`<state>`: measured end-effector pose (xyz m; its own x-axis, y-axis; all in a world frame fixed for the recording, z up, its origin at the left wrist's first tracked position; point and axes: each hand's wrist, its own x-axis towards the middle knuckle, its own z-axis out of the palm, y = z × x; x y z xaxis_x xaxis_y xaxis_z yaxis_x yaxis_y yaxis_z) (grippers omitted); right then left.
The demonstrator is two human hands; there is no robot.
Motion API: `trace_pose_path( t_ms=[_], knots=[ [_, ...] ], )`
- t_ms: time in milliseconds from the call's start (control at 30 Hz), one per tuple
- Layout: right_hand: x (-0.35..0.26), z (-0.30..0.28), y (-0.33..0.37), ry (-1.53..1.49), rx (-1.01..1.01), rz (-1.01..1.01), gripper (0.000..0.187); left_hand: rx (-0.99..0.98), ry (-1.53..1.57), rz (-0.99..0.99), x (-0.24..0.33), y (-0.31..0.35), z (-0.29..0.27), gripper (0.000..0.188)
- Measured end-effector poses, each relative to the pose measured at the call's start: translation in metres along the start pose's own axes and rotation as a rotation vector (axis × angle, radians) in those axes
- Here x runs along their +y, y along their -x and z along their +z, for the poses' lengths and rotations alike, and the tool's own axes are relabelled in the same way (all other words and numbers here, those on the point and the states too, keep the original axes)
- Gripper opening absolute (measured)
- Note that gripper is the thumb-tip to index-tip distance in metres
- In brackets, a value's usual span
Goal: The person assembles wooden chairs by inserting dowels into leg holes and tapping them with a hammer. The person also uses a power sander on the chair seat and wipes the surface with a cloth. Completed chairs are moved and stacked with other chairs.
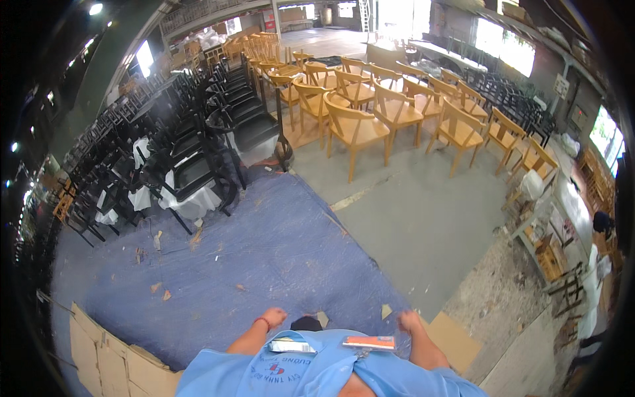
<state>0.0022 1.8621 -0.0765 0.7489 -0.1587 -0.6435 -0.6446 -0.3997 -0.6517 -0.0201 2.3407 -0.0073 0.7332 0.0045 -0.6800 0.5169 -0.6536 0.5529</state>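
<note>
My left hand [274,315], with a red band at its wrist, hangs low in front of my body over the blue floor sheet [264,251]. Its fingers look curled in, and nothing shows in them. On the other side, my right hand [409,320] is held by the sheet's edge, above the grey floor, its fingers also folded with nothing visible in them. Neither hand touches any of the furniture. A light wooden chair [357,129] with a curved back stands ahead, foremost among several like it.
Black chairs [254,129] are stacked and crowded at the left, some wrapped in white. Flattened cardboard [109,357] lies near left. A cluttered workbench [562,225] runs along the right, with a person [602,223] beyond it. Scraps are scattered on the blue sheet.
</note>
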Motion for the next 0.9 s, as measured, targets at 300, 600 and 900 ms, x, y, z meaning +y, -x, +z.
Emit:
trace_pose_path(
  t_ms=[300, 600, 900],
  knots=[
    [-0.302, -0.050, -0.212, -0.184, -0.007, -0.268, 0.032, -0.156, -0.571, -0.033, 0.008, -0.145, -0.080, 0.036],
    [-0.287, -0.057, -0.313, -0.061, -0.018, 0.279, 0.031, 0.205, 0.172, 0.116, 0.220, -0.388, -0.245, 0.035],
    [-0.492, -0.061, -0.569, -0.194, 0.057, 0.212, 0.069, 0.342, 0.439, -0.037, 0.352, -0.484, -0.306, 0.039]
  ],
)
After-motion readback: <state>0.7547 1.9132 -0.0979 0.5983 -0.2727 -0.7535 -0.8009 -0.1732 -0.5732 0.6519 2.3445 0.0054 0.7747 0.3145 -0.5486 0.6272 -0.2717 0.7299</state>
